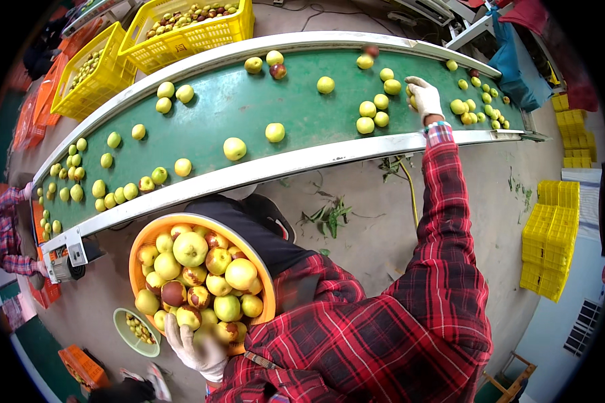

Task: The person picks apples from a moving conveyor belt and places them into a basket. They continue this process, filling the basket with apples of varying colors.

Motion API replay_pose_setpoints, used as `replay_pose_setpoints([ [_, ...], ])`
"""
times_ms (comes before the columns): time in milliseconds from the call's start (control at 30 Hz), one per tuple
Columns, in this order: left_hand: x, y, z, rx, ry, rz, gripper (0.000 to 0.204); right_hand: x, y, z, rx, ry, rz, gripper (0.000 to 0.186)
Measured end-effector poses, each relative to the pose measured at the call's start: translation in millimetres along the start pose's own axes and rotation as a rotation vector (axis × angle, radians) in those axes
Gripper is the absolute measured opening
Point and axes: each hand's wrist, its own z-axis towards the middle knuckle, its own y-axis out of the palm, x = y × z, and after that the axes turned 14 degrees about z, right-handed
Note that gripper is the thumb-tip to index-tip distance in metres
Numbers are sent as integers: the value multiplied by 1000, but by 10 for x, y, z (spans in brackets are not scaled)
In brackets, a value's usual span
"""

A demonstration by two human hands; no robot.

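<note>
I see the right hand, in a white glove, reaching over the green belt, its fingers curled about a yellow-green fruit. That fruit sits on the inner, left side of the palm, between fingers and thumb, so I read this grip as closed on it. Just left of the hand, a loose cluster of similar fruit lies on the belt; more lie to its right, toward the belt's end.

The left hand, gloved too, is at the near edge of the orange basin, its fingers against the heaped fruit there. A blur covers part of its palm, and I cannot tell whether it grasps anything or is let go. The basin is heaped with yellow-green and red-brown fruit and tilts toward me, beside the plaid sleeve and dark trouser leg.

Beyond the basin's left side, on the floor, I see a pale green bowl with small fruit inside. Yellow crates of fruit stand past the belt's far rail.
</note>
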Motion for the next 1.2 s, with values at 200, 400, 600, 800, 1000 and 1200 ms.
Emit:
replay_pose_setpoints([
  [200,108,30,9,-8,-29,2,46,-425,598,-223,3,-39,-594,57],
  [400,217,43,-3,-6,-17,19,46,-395,607,-288,-96,-63,-605,64],
  [600,252,86,-5,-14,10,-12,48,-120,440,-615,-74,-320,-559,53],
  [800,344,90,-11,-43,-7,19,50,26,382,-625,-165,-428,-541,54],
  [1000,410,141,-53,-49,-11,26,51,-30,380,-551,-287,-415,-559,60],
  [1200,493,210,-61,-43,-16,19,50,29,383,-203,-184,-368,-258,41],
])
